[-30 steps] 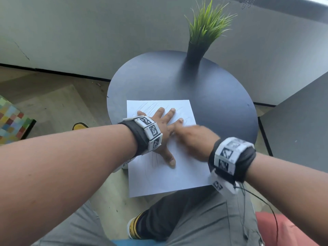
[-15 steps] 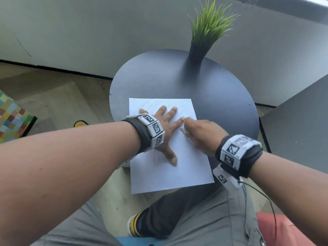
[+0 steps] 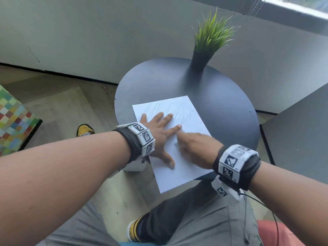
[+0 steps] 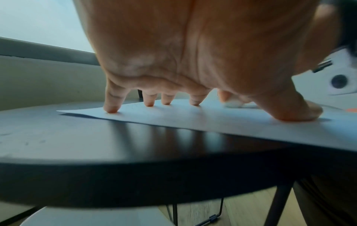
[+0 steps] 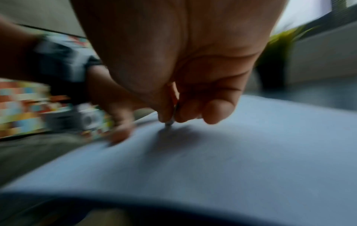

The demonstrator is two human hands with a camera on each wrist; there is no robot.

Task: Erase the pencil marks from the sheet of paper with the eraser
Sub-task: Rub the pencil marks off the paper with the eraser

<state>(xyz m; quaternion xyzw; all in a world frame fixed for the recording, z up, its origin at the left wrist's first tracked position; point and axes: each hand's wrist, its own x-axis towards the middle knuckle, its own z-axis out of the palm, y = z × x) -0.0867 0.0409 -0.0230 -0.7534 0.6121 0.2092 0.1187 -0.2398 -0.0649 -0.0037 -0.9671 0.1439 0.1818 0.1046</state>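
Mid-rub: our left hand (image 3: 158, 137), fingers (image 4: 112, 107) spread, pins the sheet (image 3: 177, 167); our right hand (image 3: 197, 148) pinches the eraser (image 5: 169, 122). Next, we judge, the far pencil marks (image 3: 170, 110).

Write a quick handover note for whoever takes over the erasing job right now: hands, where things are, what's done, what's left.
Left hand: fingers spread flat, pressing the white sheet of paper onto the round dark table.
Right hand: pinching the small white eraser, its tip on the sheet's middle; blurred, so mid-stroke.
Sheet overhangs the table's near edge.
Done: cannot tell how much has been cleared.
Left: faint grey pencil marks across the far part of the sheet, beyond the left fingers.
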